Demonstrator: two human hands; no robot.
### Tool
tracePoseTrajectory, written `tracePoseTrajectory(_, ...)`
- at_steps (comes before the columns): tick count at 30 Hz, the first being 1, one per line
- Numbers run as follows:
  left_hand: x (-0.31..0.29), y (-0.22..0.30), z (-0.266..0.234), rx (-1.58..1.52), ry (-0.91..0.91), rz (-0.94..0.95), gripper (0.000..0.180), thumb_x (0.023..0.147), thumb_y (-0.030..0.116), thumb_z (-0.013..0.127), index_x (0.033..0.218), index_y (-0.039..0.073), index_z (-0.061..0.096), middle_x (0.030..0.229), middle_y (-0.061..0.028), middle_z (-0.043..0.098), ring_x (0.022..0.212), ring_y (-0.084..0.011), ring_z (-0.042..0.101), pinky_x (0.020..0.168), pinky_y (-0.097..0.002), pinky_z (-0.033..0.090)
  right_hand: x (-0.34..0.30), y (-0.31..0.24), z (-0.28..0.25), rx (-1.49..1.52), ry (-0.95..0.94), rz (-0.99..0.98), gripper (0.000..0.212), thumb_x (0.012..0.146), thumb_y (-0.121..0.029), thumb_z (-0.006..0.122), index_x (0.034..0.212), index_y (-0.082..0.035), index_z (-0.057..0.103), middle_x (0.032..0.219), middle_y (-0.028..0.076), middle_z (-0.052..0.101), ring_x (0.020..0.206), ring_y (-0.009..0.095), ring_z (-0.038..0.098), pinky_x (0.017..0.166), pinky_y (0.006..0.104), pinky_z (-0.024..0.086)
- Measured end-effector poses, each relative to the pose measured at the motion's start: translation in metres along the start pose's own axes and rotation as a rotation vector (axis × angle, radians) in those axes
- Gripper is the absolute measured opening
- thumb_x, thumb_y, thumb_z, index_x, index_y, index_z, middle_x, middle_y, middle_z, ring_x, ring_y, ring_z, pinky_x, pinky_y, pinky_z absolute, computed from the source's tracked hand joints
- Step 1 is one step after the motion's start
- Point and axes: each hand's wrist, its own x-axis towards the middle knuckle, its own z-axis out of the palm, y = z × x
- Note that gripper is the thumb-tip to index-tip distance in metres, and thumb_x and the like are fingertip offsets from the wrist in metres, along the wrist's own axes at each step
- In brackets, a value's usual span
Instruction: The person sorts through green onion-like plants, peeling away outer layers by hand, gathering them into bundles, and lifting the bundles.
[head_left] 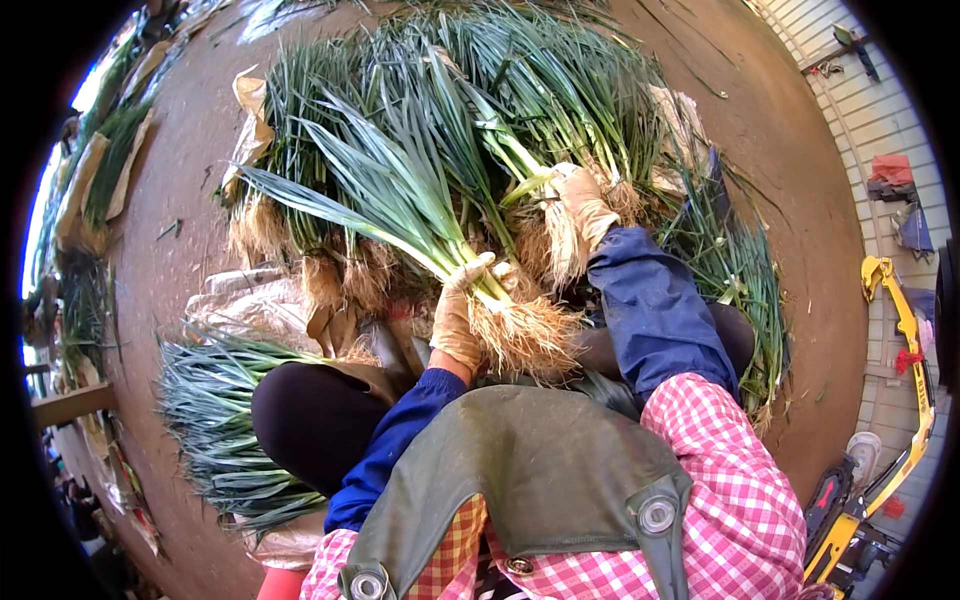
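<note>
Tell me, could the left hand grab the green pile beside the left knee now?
Probably not: the left hand holds a bunch, and the left knee is partly in the way of the pile.

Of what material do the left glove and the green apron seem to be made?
Left glove: matte, perhaps cloth or thin rubber, judging by its wrinkles. Apron: probably coated fabric or vinyl, since its smooth surface shows a dull sheen.

Two gloved hands (459, 318) (586, 207), two blue sleeves (398, 432) (655, 300), one green apron (535, 455), leafy stalks (415, 205) beyond count

Left hand (457, 322), right hand (586, 206): 2 curled grips, apparently.
</note>
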Motion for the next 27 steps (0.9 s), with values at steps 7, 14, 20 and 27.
tracePoseTrajectory(7,0.011,-0.008,0.004,0.114,0.066,-0.024,0.032,0.082,0.017,0.066,0.109,0.002,0.058,0.088,-0.0151,0.068,0.073,-0.0276,0.066,0.064,-0.0381,0.056,0.000,0.014,-0.008,-0.028,0.285,-0.034,0.018,0.093,-0.022,0.053,0.099,-0.006,0.060,0.076,0.007,0.060,0.054,0.016,0.052,0.045,0.0302,0.044)
tracePoseTrajectory(14,0.000,-0.004,0.014,0.122,0.185,-0.015,0.027,0.084,0.014,0.059,0.106,-0.001,0.058,0.081,-0.0161,0.066,0.063,-0.0262,0.063,0.056,-0.0376,0.055,-0.039,-0.020,0.090,-0.776,-0.008,-0.365,0.045,0.080,-0.040,0.070,0.104,-0.003,0.062,0.093,0.016,0.068,0.086,0.031,0.066,0.070,0.0417,0.052)
tracePoseTrajectory(20,0.006,-0.004,0.008,0.125,0.159,-0.008,0.027,0.082,0.008,0.060,0.107,-0.002,0.058,0.083,-0.0164,0.066,0.067,-0.0260,0.063,0.060,-0.0357,0.055,-0.005,-0.007,0.103,-0.913,-0.209,0.090,0.043,0.078,-0.038,0.072,0.106,-0.006,0.067,0.105,0.013,0.068,0.096,0.029,0.066,0.080,0.0390,0.052)
tracePoseTrajectory(27,0.009,0.001,-0.009,0.049,0.181,0.044,0.016,0.081,0.006,0.061,0.096,-0.001,0.063,0.080,-0.0084,0.063,0.070,-0.0210,0.061,0.065,-0.0320,0.052,-0.017,-0.036,0.049,0.369,-0.593,0.083,0.024,0.086,-0.029,0.066,0.098,-0.008,0.069,0.085,0.000,0.063,0.069,0.008,0.051,0.061,0.0216,0.043)
